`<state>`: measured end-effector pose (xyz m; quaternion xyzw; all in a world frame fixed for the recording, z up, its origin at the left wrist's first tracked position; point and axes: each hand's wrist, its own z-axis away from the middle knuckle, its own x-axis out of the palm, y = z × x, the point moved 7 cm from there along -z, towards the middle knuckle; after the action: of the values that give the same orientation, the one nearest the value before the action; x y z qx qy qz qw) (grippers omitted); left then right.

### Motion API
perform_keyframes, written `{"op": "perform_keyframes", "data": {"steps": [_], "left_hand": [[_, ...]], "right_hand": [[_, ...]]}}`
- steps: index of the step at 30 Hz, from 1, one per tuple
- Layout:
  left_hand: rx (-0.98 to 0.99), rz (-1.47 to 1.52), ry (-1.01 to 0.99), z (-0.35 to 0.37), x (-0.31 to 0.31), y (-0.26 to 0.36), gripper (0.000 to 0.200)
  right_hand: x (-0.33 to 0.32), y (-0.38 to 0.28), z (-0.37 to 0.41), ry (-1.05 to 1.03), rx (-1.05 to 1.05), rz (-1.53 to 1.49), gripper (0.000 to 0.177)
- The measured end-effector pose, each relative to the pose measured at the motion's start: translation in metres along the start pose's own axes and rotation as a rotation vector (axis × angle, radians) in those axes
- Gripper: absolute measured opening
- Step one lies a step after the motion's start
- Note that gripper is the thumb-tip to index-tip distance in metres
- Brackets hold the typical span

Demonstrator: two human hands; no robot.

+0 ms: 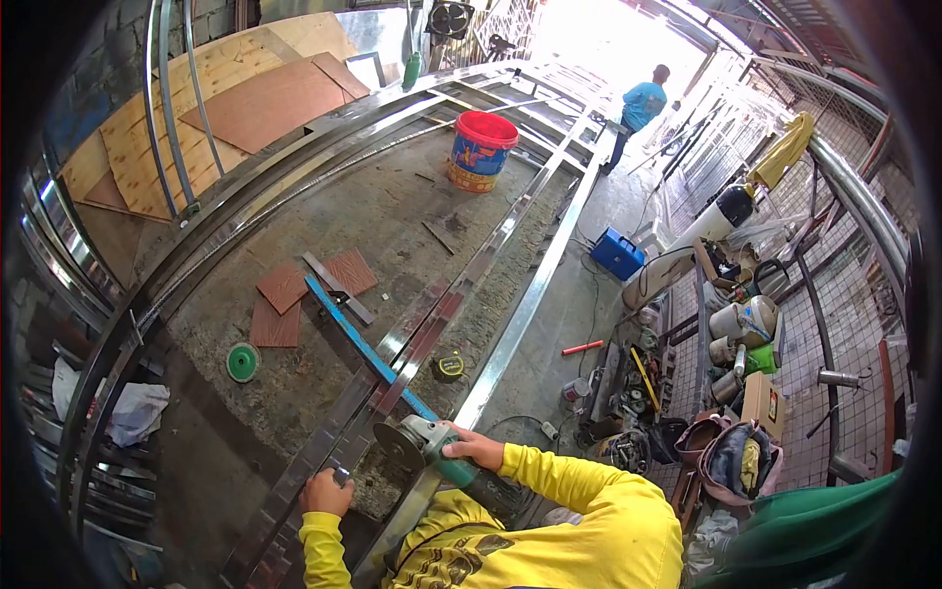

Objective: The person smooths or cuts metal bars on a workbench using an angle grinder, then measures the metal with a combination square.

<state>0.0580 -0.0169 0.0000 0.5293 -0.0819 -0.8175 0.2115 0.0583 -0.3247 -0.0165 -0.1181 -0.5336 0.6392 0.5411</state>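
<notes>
Grinder point(457, 470) in the right hand point(475, 448), which wraps the green body close behind the head; that grip is firmly closed, with the thumb over the casing, probably to steady the weight near the cutting disc point(398, 445). The disc side faces the left hand point(327, 493), just left of the grinder, whose fingers are curled in beside a small metallic piece point(340, 477). Whether that hand truly clasps the piece or merely rests against it, I cannot tell (the knuckles hide most of it).

Long brown bars point(424, 351) run side by side past the grinder's left, likely laid parallel so their lengths can be compared. A blue strip point(353, 334) slants over them from beyond the grinder, its near end close to the grinder's head, perhaps left there to be within reach. Just beyond the grinder lies a yellow tape measure point(450, 364), between the brown bars and a shiny bar point(531, 294). Well beyond the grinder, a red-rimmed bucket point(478, 162) stands upright, apart from both hands.
</notes>
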Motion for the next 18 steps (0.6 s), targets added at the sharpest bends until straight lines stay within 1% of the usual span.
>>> {"op": "perform_keyframes", "data": {"steps": [4, 7, 18], "left_hand": [[-0.013, 0.022, -0.030, -0.0022, 0.0021, -0.0020, 0.043], [-0.016, 0.025, -0.032, -0.0006, -0.0010, 0.0004, 0.041], [-0.024, 0.024, -0.036, -0.0016, 0.0008, -0.0024, 0.043]], "right_hand": [[-0.0029, 0.0030, -0.0033, -0.001, -0.015, 0.041, 0.084], [-0.0020, 0.0037, -0.0029, -0.002, 0.014, 0.020, 0.085], [0.0016, 0.0045, -0.0040, -0.002, 0.026, -0.067, 0.082]]}}
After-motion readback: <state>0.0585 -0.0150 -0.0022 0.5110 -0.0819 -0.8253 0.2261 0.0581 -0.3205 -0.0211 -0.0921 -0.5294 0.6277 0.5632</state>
